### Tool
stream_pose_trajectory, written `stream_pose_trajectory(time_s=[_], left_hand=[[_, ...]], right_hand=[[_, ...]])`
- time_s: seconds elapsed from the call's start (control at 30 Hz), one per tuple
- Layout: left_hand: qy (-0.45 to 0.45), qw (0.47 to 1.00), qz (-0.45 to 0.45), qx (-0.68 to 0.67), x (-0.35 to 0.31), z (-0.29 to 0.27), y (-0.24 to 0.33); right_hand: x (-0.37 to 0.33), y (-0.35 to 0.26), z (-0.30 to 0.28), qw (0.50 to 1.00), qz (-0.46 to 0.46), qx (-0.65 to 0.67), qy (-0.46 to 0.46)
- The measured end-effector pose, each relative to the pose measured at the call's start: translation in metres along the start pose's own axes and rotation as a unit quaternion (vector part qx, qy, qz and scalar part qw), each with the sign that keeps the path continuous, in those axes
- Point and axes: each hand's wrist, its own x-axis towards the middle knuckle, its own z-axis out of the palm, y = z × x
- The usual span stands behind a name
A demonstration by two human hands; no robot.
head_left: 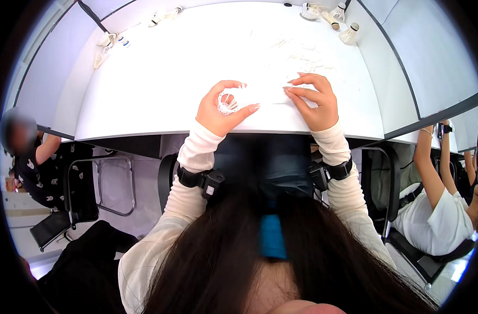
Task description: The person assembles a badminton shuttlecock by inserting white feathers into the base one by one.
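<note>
My left hand [218,110] is curled around a white, ring-shaped lattice piece like a shuttlecock skirt [228,104], its ribs spreading from a scalloped rim. The thumb and index finger reach past it toward the right. Across a small gap, my right hand [315,102] has its thumb and index fingertips pinched together above the white table [171,78]. Whatever is in that pinch is too pale against the bright tabletop to make out. A faint grey line lies beside the right fingertips.
Several thin pale strips [302,55] are scattered at the table's far right. Shuttlecocks [349,34] stand in the far right corner, and more [106,40] at the far left. Upright panels [401,57] border the table. Other people sit on both sides.
</note>
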Motion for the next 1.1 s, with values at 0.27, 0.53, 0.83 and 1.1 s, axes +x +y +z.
stream_pose_trajectory(time_s=[0.27, 0.53, 0.83, 1.1], left_hand=[[-0.03, 0.999, -0.023, 0.021, 0.003, 0.003, -0.005], [-0.089, 0.99, 0.002, 0.111, 0.004, 0.009, 0.003], [-0.069, 0.994, -0.015, 0.085, 0.008, 0.02, 0.0], [-0.016, 0.995, -0.036, 0.094, 0.006, 0.025, 0.011]], right_hand=[[0.002, -0.009, 0.003, 0.997, -0.034, 0.067, -0.024], [0.002, -0.012, 0.005, 0.996, -0.004, 0.083, -0.017], [0.001, -0.01, 0.006, 0.988, 0.024, 0.153, -0.005], [-0.001, -0.008, 0.006, 0.968, 0.11, 0.224, -0.021]])
